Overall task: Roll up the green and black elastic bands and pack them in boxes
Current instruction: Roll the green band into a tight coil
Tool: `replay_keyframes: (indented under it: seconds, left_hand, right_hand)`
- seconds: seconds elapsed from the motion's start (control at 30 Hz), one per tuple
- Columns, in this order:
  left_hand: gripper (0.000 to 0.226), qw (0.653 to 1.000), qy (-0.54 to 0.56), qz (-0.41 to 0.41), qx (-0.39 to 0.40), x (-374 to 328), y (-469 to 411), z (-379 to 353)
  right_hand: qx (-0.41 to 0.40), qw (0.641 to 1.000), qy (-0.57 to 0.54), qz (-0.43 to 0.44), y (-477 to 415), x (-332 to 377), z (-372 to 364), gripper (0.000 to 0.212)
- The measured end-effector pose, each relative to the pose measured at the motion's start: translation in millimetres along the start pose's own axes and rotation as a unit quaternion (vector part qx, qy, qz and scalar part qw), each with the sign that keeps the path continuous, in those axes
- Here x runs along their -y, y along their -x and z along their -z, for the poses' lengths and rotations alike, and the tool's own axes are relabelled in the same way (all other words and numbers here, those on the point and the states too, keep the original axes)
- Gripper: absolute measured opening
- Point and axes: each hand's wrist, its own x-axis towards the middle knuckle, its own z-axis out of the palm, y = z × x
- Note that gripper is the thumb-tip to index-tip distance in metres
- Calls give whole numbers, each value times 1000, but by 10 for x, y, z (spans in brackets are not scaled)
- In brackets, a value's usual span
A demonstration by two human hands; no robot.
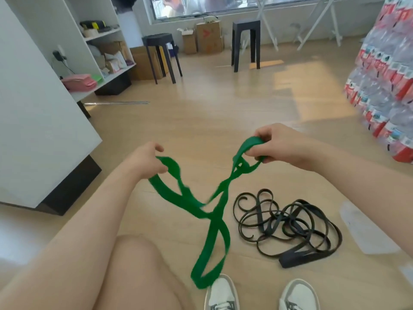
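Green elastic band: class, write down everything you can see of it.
The green elastic band is a wide, flat, rubbery loop, twisted and crossed over itself. The left hand grips one end and the right hand the other, both raised; its middle hangs slack, ending near a white shoe.

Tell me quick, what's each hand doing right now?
Left hand: grips one end of the green elastic band.
Right hand: pinches the band's other end, looped round its fingers.

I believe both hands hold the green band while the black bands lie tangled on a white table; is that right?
Not quite: the head view shows the black bands tangled on the wooden floor. The left hand and right hand do hold the green band.
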Motion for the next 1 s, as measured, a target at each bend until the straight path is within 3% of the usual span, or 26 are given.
replay_keyframes:
  seconds: [0.1,0.13,0.2,0.27,0.37,0.43,0.5,0.57,0.6,0.7,0.8,0.87,1.0]
  left_hand:
    - [83,982,-164,-39,79,-74,55,-73]
    - [85,979,-164,-81,85,-114,57,-130]
    - [81,977,-29,-170,124,-240,86,-257]
    - [63,946,142,-215,197,-380,164,-367]
    - [35,910,223,-224,269,-486,232,-455]
    - [25,922,227,-235,209,-481,213,-422]
    - [22,948,195,-250,19,-448,147,-296]
    - [23,938,123,-269,-181,-458,139,-151]
    - [26,926,87,-285,-229,-487,171,-103]
    - [35,899,-1,-340,-275,-598,240,-80]
    - [39,890,116,-339,-283,-616,235,-38]
    - [39,885,205,-336,-248,-596,237,-11]
    - [40,871,262,-365,-198,-665,362,-27]
  right_hand:
    - [20,997,-44,55,7,223,-56,7]
    - [36,995,-62,76,22,300,-65,9]
    - [90,983,-115,112,62,448,-63,17]
    - [155,962,-178,137,91,560,-60,23]
    - [189,938,-249,151,97,606,-47,25]
    - [132,945,-267,134,70,546,43,26]
    - [47,967,-231,96,60,410,169,26]
    - [16,985,-164,59,67,250,196,26]
    - [20,991,-125,49,76,190,150,30]
    - [3,994,-103,44,61,164,-62,50]
    - [-44,964,-261,9,38,204,-96,42]
    - [4,969,-245,-20,45,145,-126,40]
    - [143,985,-93,-28,28,67,-383,85]
